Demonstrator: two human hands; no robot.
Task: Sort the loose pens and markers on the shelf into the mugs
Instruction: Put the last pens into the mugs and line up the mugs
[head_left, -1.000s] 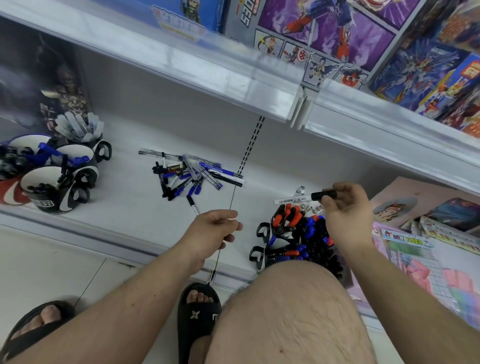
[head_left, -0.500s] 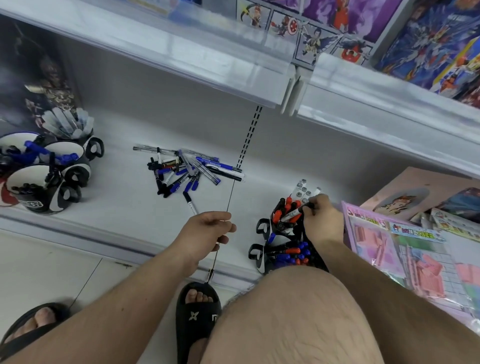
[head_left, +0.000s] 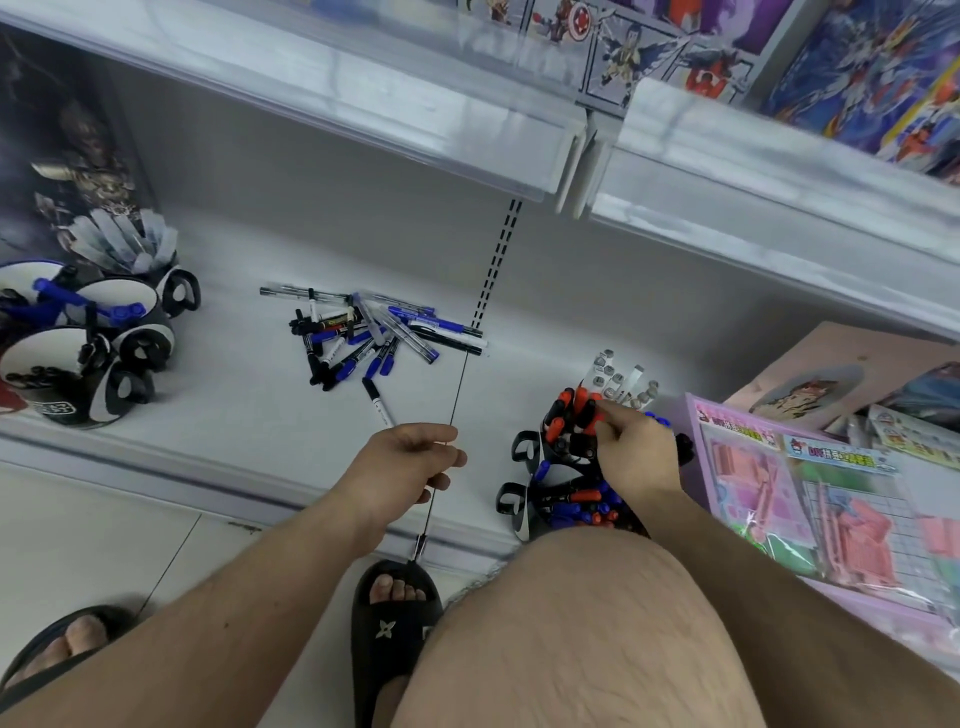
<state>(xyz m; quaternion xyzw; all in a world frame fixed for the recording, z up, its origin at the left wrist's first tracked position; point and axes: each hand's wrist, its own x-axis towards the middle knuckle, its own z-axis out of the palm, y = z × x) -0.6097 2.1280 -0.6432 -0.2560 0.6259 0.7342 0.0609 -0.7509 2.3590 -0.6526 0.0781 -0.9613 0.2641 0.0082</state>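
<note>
A pile of loose pens and markers (head_left: 374, 338), black and blue capped, lies mid-shelf, with one black marker (head_left: 379, 402) lying apart in front. My right hand (head_left: 634, 457) is down on a black mug (head_left: 527, 447) packed with red and black markers, fingertips on the caps; whether it still pinches one is hidden. A second full mug (head_left: 517, 512) stands in front of it. My left hand (head_left: 405, 467) hovers loosely curled over the shelf's front edge, holding nothing. Black-and-white mugs (head_left: 57, 374) with pens stand at the left.
A thin dark cord (head_left: 457, 395) hangs past my left hand. Pink toy packages (head_left: 810, 493) lie right of the mugs. The upper shelf's edge (head_left: 415, 119) overhangs the work area. My bare knee (head_left: 571, 623) and sandalled foot (head_left: 395, 597) are below the shelf.
My right hand brought a black-capped marker down from above the mugs and pushed it into the red-and-black mug. The left hand stayed in place. The view tilted slightly.
</note>
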